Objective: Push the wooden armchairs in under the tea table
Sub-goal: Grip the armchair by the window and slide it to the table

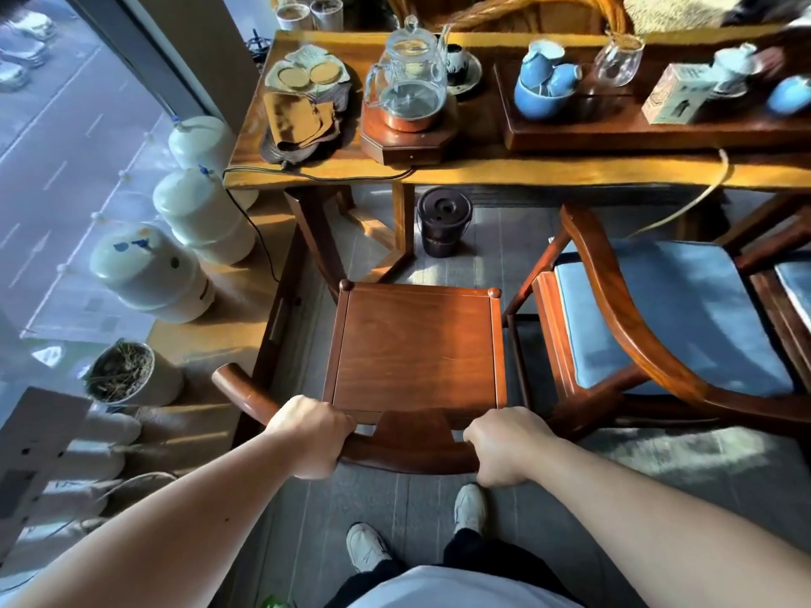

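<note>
A wooden armchair [414, 344] with a bare reddish seat stands right in front of me, its front edge short of the tea table [504, 171]. My left hand [313, 436] grips the curved back rail on the left. My right hand [504, 445] grips the same rail on the right. A second armchair [649, 344] with a blue cushion stands to the right, its front part under the table's edge. A third chair's blue cushion shows at the far right edge.
A dark lidded bucket [444, 221] sits on the floor under the table, ahead of the chair. Table legs [320, 239] stand ahead on the left. White water tanks [149, 274] and a plant pot [127, 375] line the window. A glass kettle [410, 76] and blue cups [544, 81] sit on the table.
</note>
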